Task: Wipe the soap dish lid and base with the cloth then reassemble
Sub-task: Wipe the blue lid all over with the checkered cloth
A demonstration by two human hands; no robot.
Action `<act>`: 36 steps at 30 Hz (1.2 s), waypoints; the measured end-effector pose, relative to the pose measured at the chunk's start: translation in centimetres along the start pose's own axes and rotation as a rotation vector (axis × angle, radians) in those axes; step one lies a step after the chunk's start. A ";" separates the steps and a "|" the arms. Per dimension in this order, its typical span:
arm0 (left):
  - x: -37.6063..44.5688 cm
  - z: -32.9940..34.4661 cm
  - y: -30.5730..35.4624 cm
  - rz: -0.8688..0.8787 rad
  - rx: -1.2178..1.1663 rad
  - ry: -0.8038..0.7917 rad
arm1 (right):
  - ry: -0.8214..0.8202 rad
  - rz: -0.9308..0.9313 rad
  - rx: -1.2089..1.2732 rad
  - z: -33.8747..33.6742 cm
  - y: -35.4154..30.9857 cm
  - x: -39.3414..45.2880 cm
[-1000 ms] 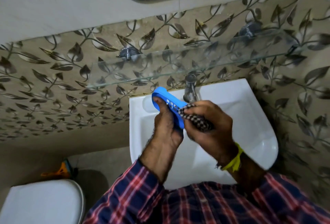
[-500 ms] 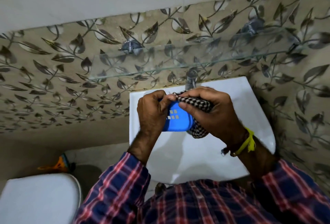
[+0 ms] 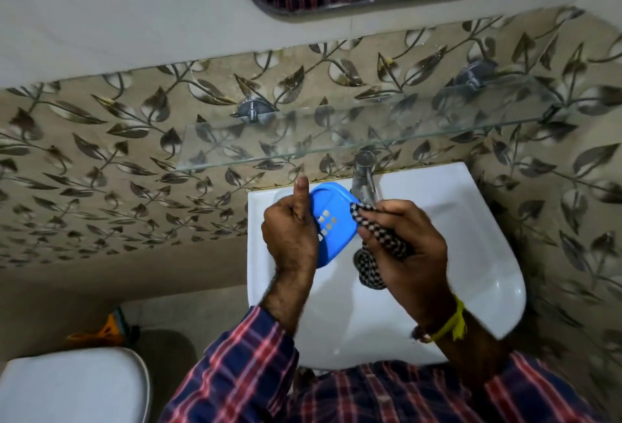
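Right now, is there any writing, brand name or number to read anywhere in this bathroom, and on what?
None: no readable text shows anywhere.
Blue soap dish piece: only square drain holes, no lettering.
Checked cloth: pattern only.
White sink, tap, glass shelf, leaf-pattern tiles: no marks visible.

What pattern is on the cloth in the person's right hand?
A small black-and-white check on the bunched cloth, held in the right hand. The head view, the only one, shows it.

Nothing readable is showing anywhere here: no lettering, labels, brand marks or numbers are standing on any surface
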State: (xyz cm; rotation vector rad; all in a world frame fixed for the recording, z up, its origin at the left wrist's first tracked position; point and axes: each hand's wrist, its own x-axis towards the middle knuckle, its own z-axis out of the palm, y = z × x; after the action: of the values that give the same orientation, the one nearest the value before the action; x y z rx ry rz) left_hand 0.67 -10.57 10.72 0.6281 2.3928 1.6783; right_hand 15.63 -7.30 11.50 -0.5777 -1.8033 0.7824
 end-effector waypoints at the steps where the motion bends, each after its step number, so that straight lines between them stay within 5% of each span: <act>1: -0.4 0.3 0.1 -0.051 -0.008 0.006 | 0.016 -0.004 0.000 0.1 0.1 0.5; 7: 0.2 1.2 0.9 -0.435 -0.348 -0.020 | -0.090 -0.074 -0.056 0.7 0.7 -0.4; 12: -0.3 -0.2 2.7 -0.555 -0.434 -0.416 | 0.058 0.167 0.018 0.1 1.1 -0.4; 18: -2.9 0.2 1.2 -0.380 -0.502 -0.775 | -0.032 0.165 0.008 0.1 0.4 1.1; 23: -2.9 -0.2 0.3 -0.408 -0.750 -0.816 | -0.089 0.161 -0.044 0.0 0.0 1.3; 29: -3.0 -1.0 0.3 -0.797 -1.120 -0.798 | -0.022 0.135 -0.171 -1.8 -0.3 2.9; 36: -3.7 0.5 0.6 -0.737 -0.973 -0.821 | -0.302 0.042 -0.526 -0.6 -1.8 4.2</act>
State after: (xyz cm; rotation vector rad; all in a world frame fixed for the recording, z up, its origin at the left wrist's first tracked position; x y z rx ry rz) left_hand 4.33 -11.46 10.71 0.1436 0.8800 1.5201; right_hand 14.70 -5.40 15.64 -0.8727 -2.3036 0.4298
